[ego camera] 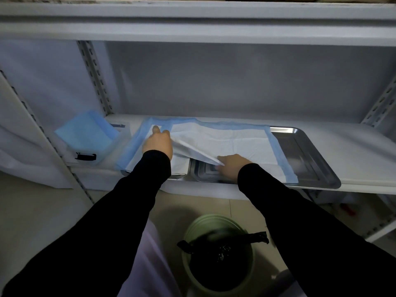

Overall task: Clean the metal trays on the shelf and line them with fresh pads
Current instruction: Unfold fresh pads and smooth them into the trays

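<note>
While L hand (157,142) lies flat-fingered on pad (235,142), R hand (230,166) pinches its flap, grip narrow.

A clinic or lab storeroom: white slotted metal shelving (94,73) holds steel trays (308,155), blue-edged pads (225,142), with a lined bin (216,264) below.

The pad (235,142) hides most of the left tray (179,175), the right hand (232,167) loses its fingertips under the flap, and the bin (188,232) is blurry.

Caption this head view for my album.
The left hand presses a blue-edged pad onto metal trays on a shelf; right hand pinches its folded corner.
</note>
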Available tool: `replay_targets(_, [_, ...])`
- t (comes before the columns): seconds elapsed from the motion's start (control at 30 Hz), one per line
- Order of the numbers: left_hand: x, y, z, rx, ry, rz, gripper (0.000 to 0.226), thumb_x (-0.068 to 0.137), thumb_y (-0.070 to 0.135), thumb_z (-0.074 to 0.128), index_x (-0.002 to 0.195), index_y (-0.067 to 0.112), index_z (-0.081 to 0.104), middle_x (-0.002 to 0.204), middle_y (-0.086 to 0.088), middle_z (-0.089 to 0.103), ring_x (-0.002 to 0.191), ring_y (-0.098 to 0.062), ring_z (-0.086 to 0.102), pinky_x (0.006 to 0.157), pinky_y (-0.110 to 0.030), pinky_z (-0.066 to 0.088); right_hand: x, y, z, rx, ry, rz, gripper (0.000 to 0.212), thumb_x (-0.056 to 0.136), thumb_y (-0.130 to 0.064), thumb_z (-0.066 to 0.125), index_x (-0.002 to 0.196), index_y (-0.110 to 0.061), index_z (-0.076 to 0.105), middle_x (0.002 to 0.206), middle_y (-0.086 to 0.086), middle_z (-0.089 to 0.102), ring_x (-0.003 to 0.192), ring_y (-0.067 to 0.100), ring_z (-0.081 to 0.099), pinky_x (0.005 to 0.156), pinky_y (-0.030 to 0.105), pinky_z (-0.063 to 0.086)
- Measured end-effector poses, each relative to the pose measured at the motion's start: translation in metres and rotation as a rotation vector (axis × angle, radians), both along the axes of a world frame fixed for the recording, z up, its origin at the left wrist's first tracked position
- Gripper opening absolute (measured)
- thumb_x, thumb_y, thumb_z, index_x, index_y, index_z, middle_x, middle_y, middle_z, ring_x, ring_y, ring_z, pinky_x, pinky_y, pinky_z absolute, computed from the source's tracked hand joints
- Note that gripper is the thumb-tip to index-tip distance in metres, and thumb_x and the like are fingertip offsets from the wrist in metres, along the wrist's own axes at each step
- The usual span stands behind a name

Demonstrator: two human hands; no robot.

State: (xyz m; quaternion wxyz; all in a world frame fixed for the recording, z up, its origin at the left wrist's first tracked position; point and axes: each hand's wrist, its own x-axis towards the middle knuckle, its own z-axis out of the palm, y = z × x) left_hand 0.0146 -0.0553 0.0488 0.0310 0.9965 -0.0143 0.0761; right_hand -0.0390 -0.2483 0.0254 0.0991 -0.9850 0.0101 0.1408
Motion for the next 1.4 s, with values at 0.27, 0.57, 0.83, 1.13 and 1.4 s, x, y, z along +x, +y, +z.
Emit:
replay_targets(0.27, [0.007,-0.007,0.01,-0.703,-0.05,0.113,0.034,0.094,0.019,0.049,0.101,-0.011,0.065,0.138,-0.021,0.049,0.132,-0.022,0.044,0.103,-0.025,0.035,0.003,0.008,-0.004,0.019,0.203,0.041,0.064,0.097,-0.056,0.029,0.145,-0.014,0.035,0.149,0.012,0.038,0.136,0.027,0.037,0.109,0.033,0.028])
replay_targets(0.57, [0.006,-0.031,0.028,-1.332,0.113,0.19,0.023,0.086,0.01,0.057,0.068,0.01,0.044,0.072,-0.006,0.044,0.073,-0.025,0.045,0.072,-0.029,0.036,0.005,0.008,-0.013,0.556,0.309,-0.107,0.074,0.086,-0.073,0.028,0.15,-0.039,0.011,0.161,-0.004,0.002,0.149,0.014,0.002,0.121,0.041,-0.002])
replay_targets(0.83, [0.0,-0.052,0.026,-1.444,0.176,-0.037,0.04,0.099,0.008,0.032,0.133,0.019,0.05,0.123,-0.01,0.058,0.109,-0.029,0.057,0.09,-0.033,0.046,0.006,-0.002,-0.018,0.835,0.201,-0.234,0.051,0.099,-0.046,0.032,0.139,-0.019,0.047,0.149,-0.002,0.04,0.141,0.017,0.032,0.116,0.03,0.016])
replay_targets(1.13, [-0.007,-0.082,0.023,-1.393,0.23,-0.207,0.059,0.098,0.006,0.043,0.15,0.019,0.021,0.154,-0.005,0.029,0.14,-0.022,0.032,0.116,-0.037,0.029,0.012,-0.01,0.021,1.433,0.018,-0.491,0.076,0.094,-0.065,0.016,0.142,-0.011,0.039,0.141,0.014,0.048,0.129,0.03,0.046,0.11,0.045,0.03])
replay_targets(1.4, [-0.019,-0.1,0.002,-1.024,0.312,-0.377,0.035,0.079,0.003,0.065,0.114,0.006,0.061,0.133,-0.007,0.052,0.126,-0.023,0.048,0.105,-0.033,0.038,0.009,-0.021,0.024,1.456,-0.027,-0.457,0.055,0.088,-0.052,0.052,0.133,-0.02,0.048,0.121,0.008,0.061,0.103,0.027,0.06,0.095,0.046,0.044])
